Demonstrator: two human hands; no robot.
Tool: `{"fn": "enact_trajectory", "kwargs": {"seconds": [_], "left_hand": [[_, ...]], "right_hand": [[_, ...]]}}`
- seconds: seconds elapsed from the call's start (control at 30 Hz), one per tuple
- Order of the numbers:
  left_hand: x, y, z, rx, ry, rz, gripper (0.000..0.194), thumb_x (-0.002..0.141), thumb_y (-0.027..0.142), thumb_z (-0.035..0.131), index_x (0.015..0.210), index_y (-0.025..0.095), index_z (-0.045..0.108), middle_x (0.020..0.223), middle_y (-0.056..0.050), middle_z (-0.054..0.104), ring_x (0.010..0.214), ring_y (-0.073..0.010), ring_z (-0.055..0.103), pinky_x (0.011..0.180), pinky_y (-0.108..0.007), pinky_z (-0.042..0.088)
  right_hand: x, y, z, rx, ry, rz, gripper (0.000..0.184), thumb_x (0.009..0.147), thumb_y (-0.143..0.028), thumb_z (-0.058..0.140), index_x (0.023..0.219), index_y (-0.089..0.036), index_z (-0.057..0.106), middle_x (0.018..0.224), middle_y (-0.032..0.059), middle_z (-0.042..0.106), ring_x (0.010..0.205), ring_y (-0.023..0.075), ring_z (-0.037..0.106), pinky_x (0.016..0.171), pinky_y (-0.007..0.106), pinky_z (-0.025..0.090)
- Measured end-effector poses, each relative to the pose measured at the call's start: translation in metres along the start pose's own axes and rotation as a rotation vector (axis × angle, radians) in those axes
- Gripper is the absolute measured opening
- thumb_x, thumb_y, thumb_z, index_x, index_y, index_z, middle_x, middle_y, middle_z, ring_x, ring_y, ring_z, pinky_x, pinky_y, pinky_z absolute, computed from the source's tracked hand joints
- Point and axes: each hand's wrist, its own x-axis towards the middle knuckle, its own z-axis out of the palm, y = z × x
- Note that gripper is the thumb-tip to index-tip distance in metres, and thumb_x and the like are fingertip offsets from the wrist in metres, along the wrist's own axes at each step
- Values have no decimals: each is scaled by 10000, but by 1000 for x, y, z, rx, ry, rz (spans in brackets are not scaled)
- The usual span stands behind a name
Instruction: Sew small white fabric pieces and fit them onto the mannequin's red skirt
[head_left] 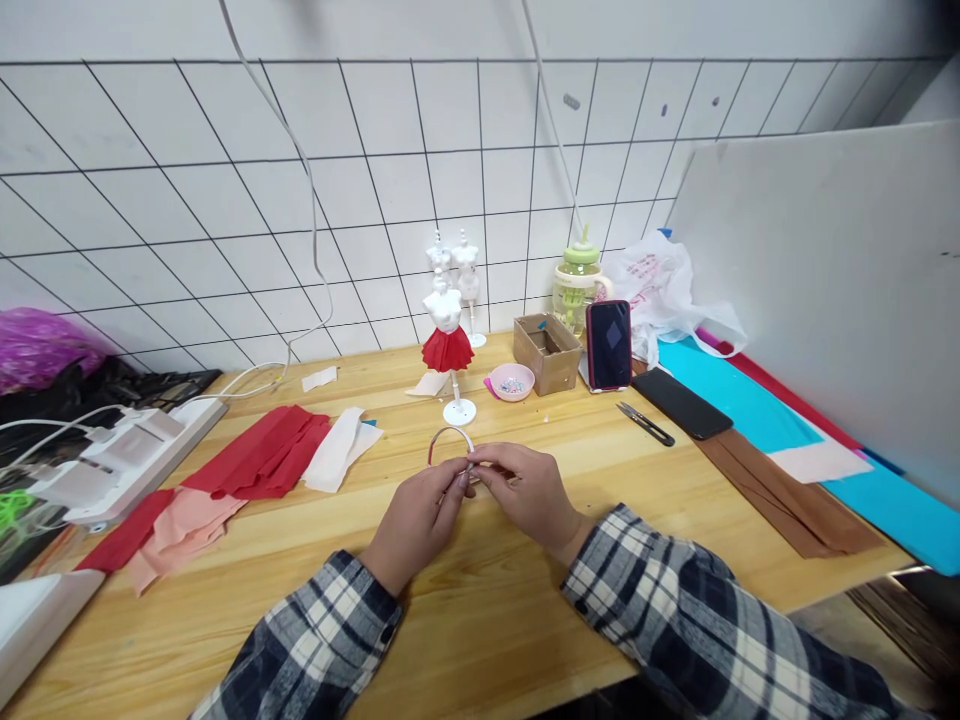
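Both hands meet over the wooden table in the middle of the head view. Between them a thin red-and-white strip (451,432) bends up into a loop. My left hand (421,510) pinches it from the left, its thumb on top. My right hand (529,490) pinches the same spot from the right, fingertips touching those of the left. The ends of the strip are hidden by the fingers. Just beyond the loop stands a small white dress form (442,312) wearing a short red pleated skirt (448,350).
A pink dish (511,382) of small beads, a cardboard box (547,352), a propped phone (608,345) and thread snips (646,424) stand or lie beyond my right hand. Red cloth (262,455) and a power strip (127,465) are left; brown cloth (787,490) is right.
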Motion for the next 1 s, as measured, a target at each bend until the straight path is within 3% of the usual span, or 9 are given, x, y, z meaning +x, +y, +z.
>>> {"fn": "enact_trajectory", "kwargs": {"seconds": [0.27,0.53,0.67,0.8,0.93,1.0], "left_hand": [[0,2,1,14,32,-66,242,975,284,387,1047,212,607,796,1,696,718,-140,642,666,-231,451],[2,3,0,243,65,-130,209,873,286,495,814,208,679,593,11,628,547,-140,560,545,-240,357],[5,6,1,-13,106,-158,227,851,283,502,781,195,699,658,-2,685,584,-132,586,575,-227,404],[6,7,1,-276,113,-170,260,851,331,518,712,176,673,650,-8,670,605,-138,586,591,-230,441],[8,-12,-7,-227,276,-248,356,924,362,423,791,174,694,590,1,580,574,-146,534,599,-267,452],[10,-31,-15,22,289,-173,322,915,384,480,921,197,741,796,-43,648,784,-190,587,765,-325,467]], "right_hand": [[-1,2,1,4,-28,80,119,879,-248,611,951,-220,702,898,12,749,696,127,663,675,233,495],[1,-4,-1,-123,-154,45,85,906,-209,552,900,-203,636,884,27,651,798,153,612,706,260,455],[-1,-7,-2,-159,-126,-24,117,926,-230,521,915,-198,632,922,50,604,844,164,588,732,270,459],[-2,-12,-2,-41,-47,-98,135,931,-236,512,893,-196,636,884,48,606,838,163,578,738,273,464],[6,-6,-6,129,32,90,100,881,-236,592,827,-188,662,839,31,612,717,135,544,661,256,451],[11,5,-7,187,4,224,59,827,-216,647,810,-182,693,852,31,630,721,130,549,636,244,441]]}}
